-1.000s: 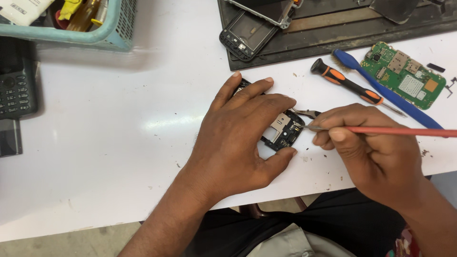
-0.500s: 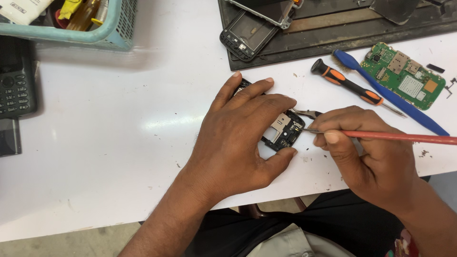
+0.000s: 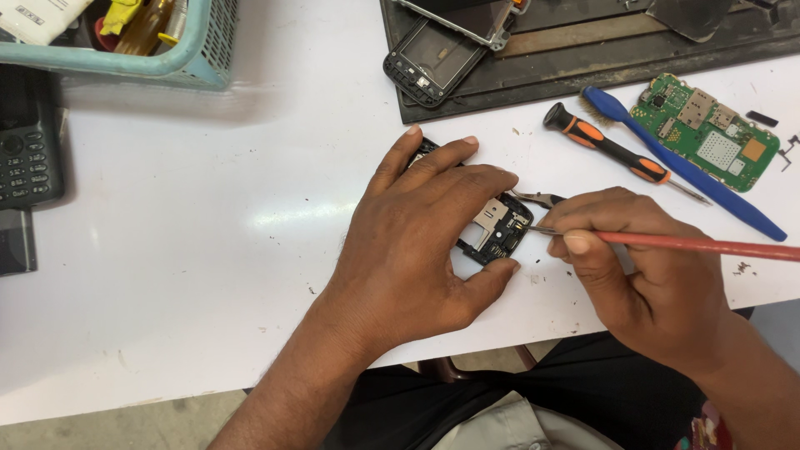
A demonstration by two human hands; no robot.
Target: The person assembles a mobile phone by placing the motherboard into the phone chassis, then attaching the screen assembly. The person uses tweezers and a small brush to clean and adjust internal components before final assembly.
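Two hands are busy at the near edge of the white table point(image 3: 208, 275), and the work is judged to be mid-step: something inside an opened phone is being picked at or cleaned. The left hand point(image 3: 425, 242) is laid flat over the small black phone body point(image 3: 497, 231), fingers spread across its top and the thumb tucked under its near corner, so the piece is pinned to the table just beside the edge. The right hand point(image 3: 646, 279) is closed around a thin red-handled tool point(image 3: 700, 245), gripped like a pen, and its metal tip is set against the exposed inner frame at the phone's right side. Small tweezers point(image 3: 537, 198) are seen lying just behind that tip. Dark crumbs are scattered near the work. A steady hold and a very light, short stroke of the tip are what the next move is judged to call for, since the parts are tiny. Farther back, an orange-and-black screwdriver point(image 3: 607, 152), a blue-handled brush point(image 3: 683, 171) and a green circuit board point(image 3: 708, 133) are laid out. At the far edge a dark tray point(image 3: 583, 58), a teal basket point(image 3: 179, 62) and a black keypad phone point(image 3: 29, 142) are noted.
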